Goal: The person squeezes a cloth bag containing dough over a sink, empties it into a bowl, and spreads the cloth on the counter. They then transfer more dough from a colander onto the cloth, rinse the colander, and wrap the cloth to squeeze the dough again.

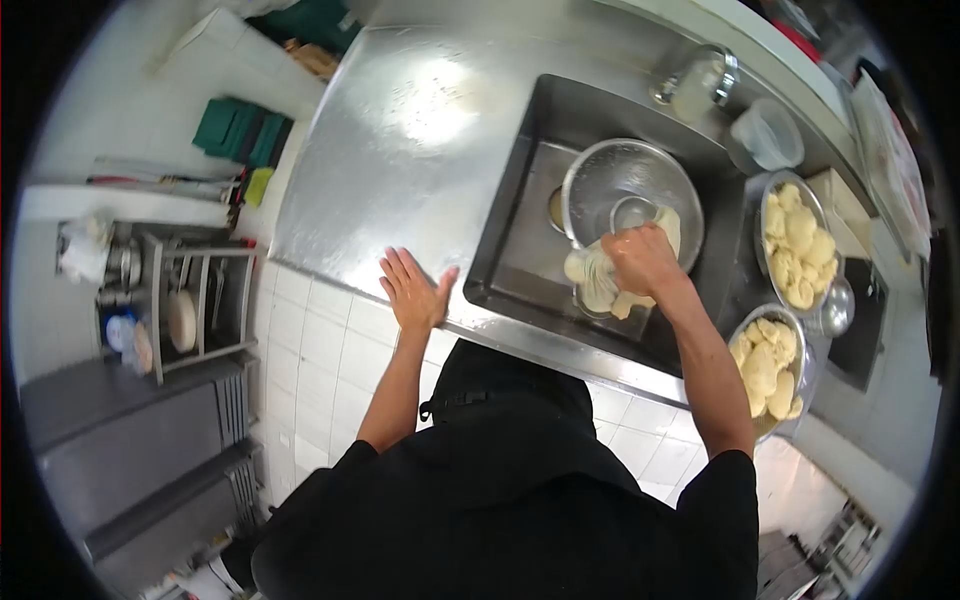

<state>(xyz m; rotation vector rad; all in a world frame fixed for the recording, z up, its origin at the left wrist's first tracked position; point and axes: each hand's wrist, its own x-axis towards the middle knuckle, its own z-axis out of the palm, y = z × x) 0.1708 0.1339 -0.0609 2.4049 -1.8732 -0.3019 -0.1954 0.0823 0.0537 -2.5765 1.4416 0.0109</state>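
Note:
My left hand [414, 292] lies flat on the front edge of the steel counter [360, 170], fingers spread, holding nothing. Over the sink [520, 220], my right hand [640, 260] is closed around the gathered top of a pale, wet cloth [598, 283]. Part of the cloth hangs over the rim of a large steel bowl [580, 175] standing in the sink. A smaller round metal piece [632, 212] shows inside the bowl, just behind my right hand. Beneath the cloth, a second metal rim is mostly hidden.
Two metal bowls of pale yellow, dough-like pieces [797, 245] [765, 370] stand right of the sink. Behind it are a glass jar [698, 88] and a clear plastic container [770, 135]. A ladle-like steel bowl [838, 307] lies at the right. A rack [205, 300] stands at left.

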